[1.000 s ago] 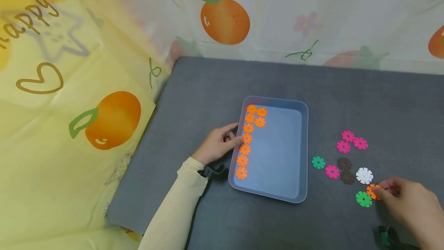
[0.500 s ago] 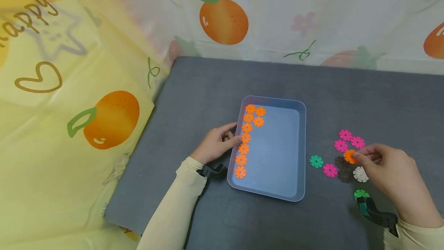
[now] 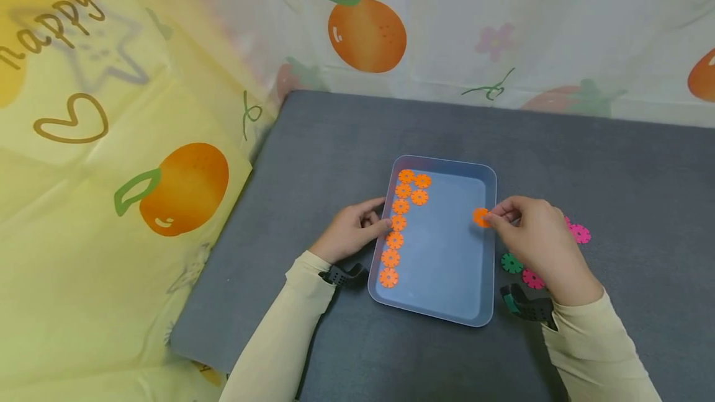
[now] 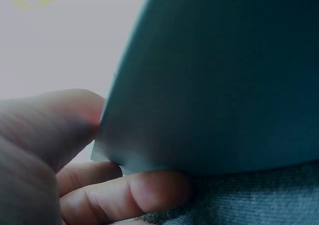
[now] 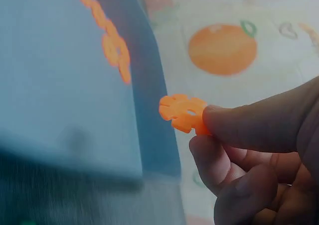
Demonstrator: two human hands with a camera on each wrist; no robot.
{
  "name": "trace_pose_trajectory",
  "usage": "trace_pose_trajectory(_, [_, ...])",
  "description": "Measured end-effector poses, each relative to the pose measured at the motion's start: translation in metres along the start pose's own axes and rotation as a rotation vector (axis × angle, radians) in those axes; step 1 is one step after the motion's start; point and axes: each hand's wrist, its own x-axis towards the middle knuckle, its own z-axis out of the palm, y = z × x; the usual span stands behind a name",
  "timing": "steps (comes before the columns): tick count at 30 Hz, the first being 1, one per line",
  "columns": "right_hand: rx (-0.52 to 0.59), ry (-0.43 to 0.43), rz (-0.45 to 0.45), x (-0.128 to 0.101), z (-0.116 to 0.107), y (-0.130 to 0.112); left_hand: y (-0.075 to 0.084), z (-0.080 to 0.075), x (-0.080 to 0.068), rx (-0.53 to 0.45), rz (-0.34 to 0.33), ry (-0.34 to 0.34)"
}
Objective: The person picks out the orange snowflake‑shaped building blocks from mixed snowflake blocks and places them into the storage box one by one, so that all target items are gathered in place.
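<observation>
My right hand (image 3: 539, 244) pinches an orange snowflake-shaped plastic disc (image 3: 481, 218) between thumb and fingertips, over the right side of a shallow blue tray (image 3: 452, 265). In the right wrist view the orange disc (image 5: 182, 113) shows its slotted edge and centre hole. At the tray's left wall, my left hand (image 3: 354, 228) holds the rim, thumb over the edge and fingers outside. The left wrist view shows the tray wall (image 4: 209, 85) between thumb and fingers. Inside the tray, several orange discs (image 3: 395, 240) form a column along the left side, with two more beside its far end.
Right of the tray on the dark grey table (image 3: 335, 141) lie a teal disc (image 3: 511, 263) and pink discs (image 3: 581, 234), partly covered by my right hand and arm. Patterned cloth (image 3: 436, 30) hangs behind the table and on its left.
My right hand has picked the orange disc up from beside the green one and carried it left and away from me to above the tray. The left hand has stayed at the tray's rim.
</observation>
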Motion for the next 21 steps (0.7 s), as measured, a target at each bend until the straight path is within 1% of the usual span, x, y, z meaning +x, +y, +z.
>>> trace_pose_trajectory(4, [-0.007, -0.014, -0.028, 0.016, 0.012, -0.016, 0.001, -0.002, 0.000, -0.003, 0.006, 0.000])
trace_pose_trajectory(10, [-0.016, -0.094, -0.049, 0.034, 0.033, -0.034, 0.000, -0.002, 0.000, 0.002, 0.010, 0.001])
trace_pose_trajectory(16, [-0.027, -0.156, -0.088, 0.050, 0.053, -0.040, 0.001, -0.002, -0.001, 0.005, -0.003, 0.005])
trace_pose_trajectory(21, [-0.052, -0.188, -0.072, 0.061, 0.064, -0.039, 0.003, -0.001, -0.001, 0.011, -0.003, 0.000])
